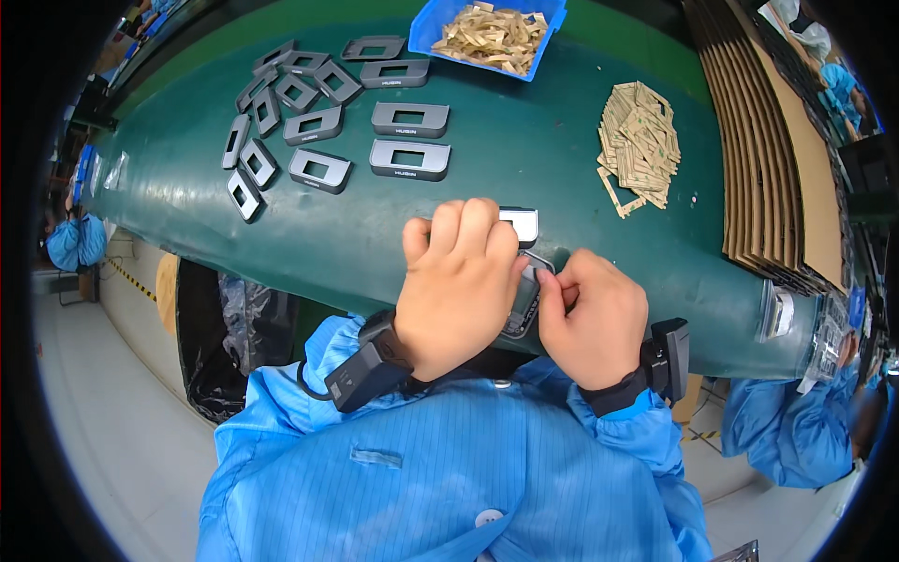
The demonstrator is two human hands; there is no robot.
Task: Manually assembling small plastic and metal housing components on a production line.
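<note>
My left hand lies knuckles up over a grey rectangular frame part at the near edge of the green table, gripping it; most of the part is hidden under the fingers. My right hand pinches a small grey piece between thumb and forefinger, right against the left hand. Both wrists carry black strapped devices. The blue sleeves of my coat come in from below.
Several grey window-frame parts lie in rows at the far left of the green table. A heap of tan adhesive strips sits to the right, a blue bin with more behind. Stacked cardboard sheets stand at the right edge.
</note>
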